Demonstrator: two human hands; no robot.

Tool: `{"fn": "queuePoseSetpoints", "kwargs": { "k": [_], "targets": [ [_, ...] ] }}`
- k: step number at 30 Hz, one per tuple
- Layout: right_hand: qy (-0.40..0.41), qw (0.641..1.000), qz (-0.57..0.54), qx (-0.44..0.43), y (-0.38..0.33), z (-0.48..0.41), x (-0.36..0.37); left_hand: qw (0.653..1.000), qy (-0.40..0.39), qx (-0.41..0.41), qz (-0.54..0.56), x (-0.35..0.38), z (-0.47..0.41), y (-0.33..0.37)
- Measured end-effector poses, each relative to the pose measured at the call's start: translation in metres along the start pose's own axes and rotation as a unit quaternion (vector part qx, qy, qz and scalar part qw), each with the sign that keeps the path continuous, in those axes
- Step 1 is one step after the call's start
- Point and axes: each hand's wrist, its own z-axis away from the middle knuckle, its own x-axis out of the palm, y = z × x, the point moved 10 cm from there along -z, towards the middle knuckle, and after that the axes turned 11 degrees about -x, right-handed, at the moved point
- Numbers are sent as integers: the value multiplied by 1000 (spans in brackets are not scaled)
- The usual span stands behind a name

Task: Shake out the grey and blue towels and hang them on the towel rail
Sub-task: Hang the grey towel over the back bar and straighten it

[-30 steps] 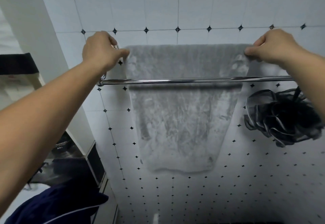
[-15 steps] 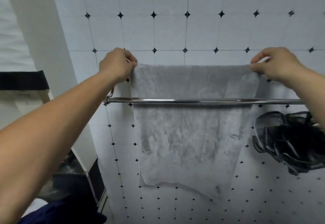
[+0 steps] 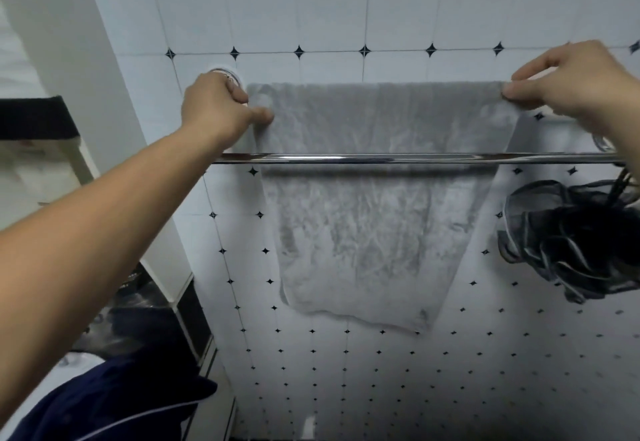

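Filling the background, white tiled wall [image 3: 346, 7] dotted with small black diamonds. Hanging flat against it, grey towel [image 3: 363, 232], folded over the rear bar of the towel rail [image 3: 381, 158] and dropping behind the chrome front bar, lower edge slanting down to the right. Reaching up from the lower left, bare left forearm [image 3: 86, 232], long and straight. Hanging below the rail's right end, near the towel's right edge, black mesh bath sponge [image 3: 571, 243]. Bunched in the lower left corner, dark blue cloth [image 3: 121, 402] with pale piping. Clamped on the towel's top left corner, left grip [image 3: 214, 108], fingers curled over the fold, thumb pressed on the front face. Pinching the top right corner between thumb and fingertips, right grip [image 3: 568, 83], knuckles up.
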Motion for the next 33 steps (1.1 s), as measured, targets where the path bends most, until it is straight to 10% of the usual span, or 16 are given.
{"fn": "queuePoseSetpoints", "kwargs": {
  "k": [4, 19, 33],
  "targets": [
    [7, 999, 1, 52, 17, 8, 0, 982, -23, -69, 176, 3, -2, -13],
    [-50, 962, 258, -79, -21, 1, 8, 991, 26, 87, -96, 0, 0, 26],
    [1, 946, 222, -235, -75, 43, 47, 985, 64, 81, -140, -9, 23, 16]
  ]
}}
